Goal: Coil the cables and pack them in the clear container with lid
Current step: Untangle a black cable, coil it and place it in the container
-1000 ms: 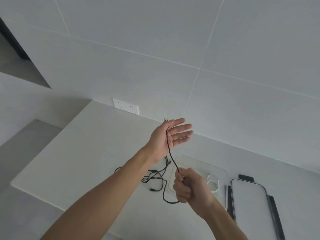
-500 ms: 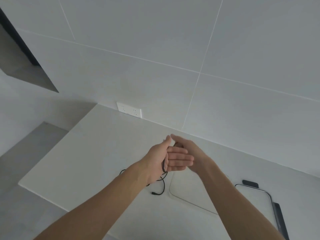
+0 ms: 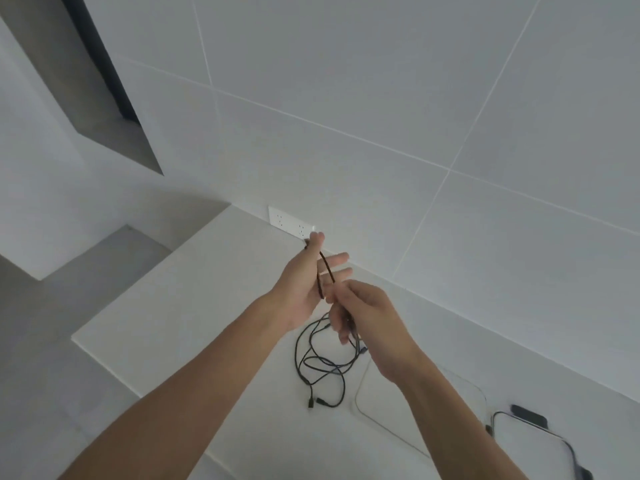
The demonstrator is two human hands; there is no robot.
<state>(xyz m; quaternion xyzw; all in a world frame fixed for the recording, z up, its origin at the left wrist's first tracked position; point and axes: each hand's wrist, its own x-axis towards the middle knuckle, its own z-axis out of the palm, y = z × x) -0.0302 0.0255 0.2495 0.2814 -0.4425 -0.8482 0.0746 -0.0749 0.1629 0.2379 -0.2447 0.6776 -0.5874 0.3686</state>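
Observation:
My left hand [image 3: 311,282] is raised above the counter, palm facing right, with its thumb pinning the end of a black cable [image 3: 327,270] and the other fingers straight. That cable runs across the palm down to my right hand [image 3: 363,313], whose curled fingers pinch it just below. More black cables [image 3: 318,365] lie tangled on the counter under both hands, their plugs at the front. The clear container [image 3: 367,407] lies on the counter at the right, mostly hidden by my right forearm. Its lid [image 3: 519,438], with dark clips, lies further right.
The white counter [image 3: 194,323] has its left edge and front corner close by, with a grey floor below. A white wall socket [image 3: 291,225] sits at the back behind my left hand. Tiled wall rises behind the counter.
My right hand came up behind the left hand and has now dropped to just below it, bringing the cable around the left palm. The view shifted, showing more of the cable tangle.

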